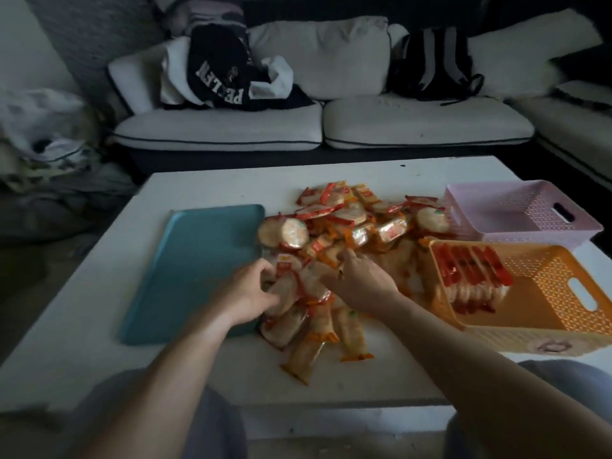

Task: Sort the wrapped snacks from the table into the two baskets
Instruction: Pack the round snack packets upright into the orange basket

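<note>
Two bare hands work in a heap of wrapped snacks on a white low table [198,369], with two baskets off to the right.

At the left of the table lies a flat teal plastic tray [195,270], nothing on it. Just beside its right edge the left hand [251,289] has its fingers curled around a clear-wrapped pale snack at the near side of the pile of red- and orange-edged wrapped snacks [344,233], which spreads across the middle of the table. The right hand [361,279] rests on the pile with fingers bent and narrow; whether it grips a packet I cannot tell. Further right, the orange woven plastic basket [543,323] holds a row of red-wrapped snacks; behind it, touching, stands the pink woven plastic basket [496,223].
</note>
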`<state>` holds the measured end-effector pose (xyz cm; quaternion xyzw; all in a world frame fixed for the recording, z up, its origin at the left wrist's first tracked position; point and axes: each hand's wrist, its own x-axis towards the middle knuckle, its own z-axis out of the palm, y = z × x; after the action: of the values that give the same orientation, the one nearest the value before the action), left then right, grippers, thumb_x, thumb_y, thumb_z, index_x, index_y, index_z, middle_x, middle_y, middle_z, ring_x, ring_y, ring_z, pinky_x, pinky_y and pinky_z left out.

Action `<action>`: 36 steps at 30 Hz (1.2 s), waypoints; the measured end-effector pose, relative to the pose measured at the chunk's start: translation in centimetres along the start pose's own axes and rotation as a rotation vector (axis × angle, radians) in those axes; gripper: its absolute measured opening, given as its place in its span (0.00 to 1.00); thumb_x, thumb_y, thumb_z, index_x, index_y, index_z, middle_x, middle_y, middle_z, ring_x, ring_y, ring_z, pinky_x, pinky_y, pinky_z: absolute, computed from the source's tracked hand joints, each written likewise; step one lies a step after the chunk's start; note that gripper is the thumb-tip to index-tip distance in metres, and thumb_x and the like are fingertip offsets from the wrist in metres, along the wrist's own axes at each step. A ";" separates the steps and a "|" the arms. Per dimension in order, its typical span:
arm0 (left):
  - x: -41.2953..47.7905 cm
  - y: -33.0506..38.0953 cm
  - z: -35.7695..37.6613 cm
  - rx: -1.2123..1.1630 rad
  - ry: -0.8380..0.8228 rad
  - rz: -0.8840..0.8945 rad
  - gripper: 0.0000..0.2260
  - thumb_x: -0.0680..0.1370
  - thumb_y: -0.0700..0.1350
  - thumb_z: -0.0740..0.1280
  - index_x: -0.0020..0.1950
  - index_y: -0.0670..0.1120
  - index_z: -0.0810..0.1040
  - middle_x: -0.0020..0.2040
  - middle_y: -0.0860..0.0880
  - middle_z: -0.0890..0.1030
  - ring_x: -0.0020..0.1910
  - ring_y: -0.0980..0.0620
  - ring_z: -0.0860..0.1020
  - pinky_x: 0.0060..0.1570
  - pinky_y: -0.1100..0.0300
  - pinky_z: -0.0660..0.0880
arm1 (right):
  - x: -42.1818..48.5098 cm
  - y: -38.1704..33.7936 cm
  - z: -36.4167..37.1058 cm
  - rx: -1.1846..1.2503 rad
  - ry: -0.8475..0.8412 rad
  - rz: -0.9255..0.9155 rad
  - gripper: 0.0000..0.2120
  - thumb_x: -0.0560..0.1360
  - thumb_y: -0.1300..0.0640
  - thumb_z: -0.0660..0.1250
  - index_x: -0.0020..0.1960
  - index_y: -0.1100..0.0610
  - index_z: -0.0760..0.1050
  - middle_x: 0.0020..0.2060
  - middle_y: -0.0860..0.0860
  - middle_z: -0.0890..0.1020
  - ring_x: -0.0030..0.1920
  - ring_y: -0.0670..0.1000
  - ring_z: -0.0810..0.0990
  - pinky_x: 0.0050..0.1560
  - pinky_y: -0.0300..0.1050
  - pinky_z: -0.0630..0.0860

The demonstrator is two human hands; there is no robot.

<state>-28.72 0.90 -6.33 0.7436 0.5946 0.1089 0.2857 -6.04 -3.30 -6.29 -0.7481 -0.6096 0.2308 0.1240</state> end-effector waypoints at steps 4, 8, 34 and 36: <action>0.6 0.2 1.8 0.036 -0.211 0.012 0.45 0.68 0.54 0.79 0.80 0.53 0.60 0.74 0.47 0.72 0.69 0.46 0.73 0.66 0.52 0.72 | 0.8 -0.7 0.9 0.161 -0.037 0.041 0.28 0.71 0.42 0.75 0.63 0.54 0.71 0.51 0.48 0.78 0.55 0.52 0.79 0.47 0.42 0.75; 1.6 0.2 2.9 0.168 -0.243 -0.005 0.52 0.67 0.60 0.79 0.82 0.55 0.50 0.75 0.45 0.70 0.70 0.40 0.72 0.65 0.46 0.73 | 2.2 -0.9 0.9 0.261 -0.103 0.067 0.11 0.68 0.52 0.79 0.42 0.57 0.81 0.38 0.52 0.83 0.37 0.48 0.80 0.35 0.42 0.76; 1.0 -0.9 -4.2 -1.334 -0.109 -0.436 0.33 0.71 0.71 0.68 0.65 0.49 0.78 0.59 0.41 0.84 0.60 0.40 0.81 0.56 0.45 0.78 | 0.0 -5.1 5.6 -0.514 -0.106 -0.359 0.33 0.74 0.40 0.68 0.74 0.48 0.62 0.67 0.50 0.74 0.70 0.55 0.68 0.71 0.62 0.58; 1.3 -1.5 -4.5 -1.438 -0.093 -0.488 0.28 0.77 0.66 0.60 0.64 0.45 0.78 0.59 0.39 0.84 0.60 0.40 0.80 0.54 0.45 0.77 | 0.3 -5.6 5.3 -0.387 -0.181 -0.312 0.29 0.74 0.45 0.70 0.71 0.49 0.66 0.63 0.49 0.77 0.67 0.54 0.71 0.71 0.62 0.58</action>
<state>-31.88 3.68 -3.75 0.2258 0.5123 0.3719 0.7405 -13.47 -2.24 -8.30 -0.6312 -0.7590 0.1540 -0.0425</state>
